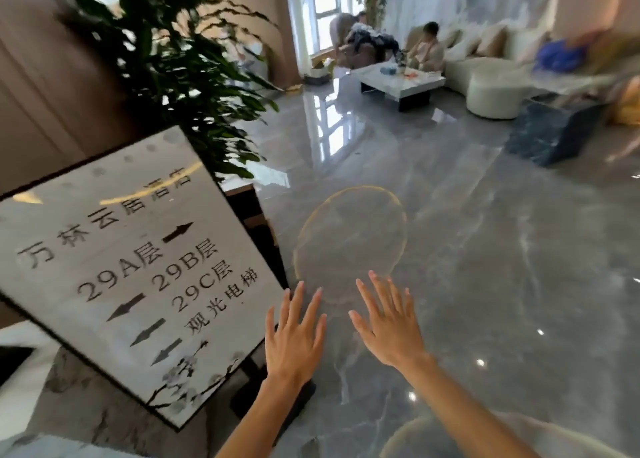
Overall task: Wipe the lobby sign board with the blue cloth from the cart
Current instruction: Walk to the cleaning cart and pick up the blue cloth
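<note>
Head view: both hands hang out in front over the polished grey floor [485,267], fingers spread flat and holding nothing. The left hand [294,336] sits just beside the lower right edge of the sign board [138,267]; whether a fingertip touches the frame I cannot tell. The right hand [389,322] is a little apart from it, over bare floor.

The sign board stands tilted at lower left, its pale glossy face printed with floor labels and arrows, a potted plant [166,59] right behind it. Neither the blue cloth nor the cart shows clearly: a blurred blue shape [557,55] at the far right edge may be the cloth, but it is too smeared to call. So the fetching step looks not yet done.

Risks from here: wiping bare-handed would leave prints on the shiny face; a push near the board's edge could tip or slide it on the slick floor; the plant's leaves could snag a reaching arm.

Containers: none readable. Small items lie on the low white table [401,83] far back near seated people, too small to name
</note>
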Demonstrator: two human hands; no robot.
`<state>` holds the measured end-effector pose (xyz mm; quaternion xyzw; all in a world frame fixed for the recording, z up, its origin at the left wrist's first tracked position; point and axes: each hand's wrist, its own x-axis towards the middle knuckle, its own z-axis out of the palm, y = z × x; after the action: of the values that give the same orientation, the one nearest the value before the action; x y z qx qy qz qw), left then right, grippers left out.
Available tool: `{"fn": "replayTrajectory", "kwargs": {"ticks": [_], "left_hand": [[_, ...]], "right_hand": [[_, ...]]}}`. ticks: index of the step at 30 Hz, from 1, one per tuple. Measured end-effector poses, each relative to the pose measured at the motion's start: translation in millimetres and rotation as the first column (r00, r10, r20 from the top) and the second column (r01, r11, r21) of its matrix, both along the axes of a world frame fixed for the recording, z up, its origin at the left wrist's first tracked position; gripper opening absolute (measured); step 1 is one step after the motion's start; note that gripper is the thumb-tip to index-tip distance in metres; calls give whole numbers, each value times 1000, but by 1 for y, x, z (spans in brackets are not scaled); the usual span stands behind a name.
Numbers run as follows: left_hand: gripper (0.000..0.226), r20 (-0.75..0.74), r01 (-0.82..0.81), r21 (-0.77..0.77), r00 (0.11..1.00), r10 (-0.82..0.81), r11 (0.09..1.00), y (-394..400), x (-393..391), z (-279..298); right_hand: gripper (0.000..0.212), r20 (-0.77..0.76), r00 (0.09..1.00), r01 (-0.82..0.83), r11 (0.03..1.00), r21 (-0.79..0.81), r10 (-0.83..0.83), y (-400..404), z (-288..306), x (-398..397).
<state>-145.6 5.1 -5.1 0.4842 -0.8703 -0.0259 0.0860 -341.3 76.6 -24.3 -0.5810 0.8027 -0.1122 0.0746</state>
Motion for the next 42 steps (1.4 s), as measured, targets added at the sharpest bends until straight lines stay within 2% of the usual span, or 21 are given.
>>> {"fn": "replayTrajectory", "kwargs": {"ticks": [7, 12, 18, 25, 31, 42], "left_hand": [[58, -12, 245, 16, 970, -244, 970, 17, -34, -5], [55, -42, 397, 43, 918, -395, 917, 39, -46, -12], [59, -110, 563, 91, 826, -553, 821, 80, -61, -22], [56, -115, 704, 72, 709, -695, 707, 116, -71, -17], [56, -131, 779, 67, 626, -769, 623, 165, -89, -11], [55, -192, 877, 52, 478, -857, 477, 323, -119, 7]], "right_hand": [[72, 18, 956, 292, 956, 9, -292, 58, 4, 2], [71, 26, 872, 489, 872, -6, -489, 111, 4, 10], [71, 42, 763, 644, 764, 19, -645, 165, 5, 27], [71, 45, 634, 772, 635, 24, -772, 222, 10, 46], [71, 38, 561, 827, 561, -10, -827, 280, 15, 52], [74, -14, 401, 916, 402, -19, -916, 441, 19, 58]]}}
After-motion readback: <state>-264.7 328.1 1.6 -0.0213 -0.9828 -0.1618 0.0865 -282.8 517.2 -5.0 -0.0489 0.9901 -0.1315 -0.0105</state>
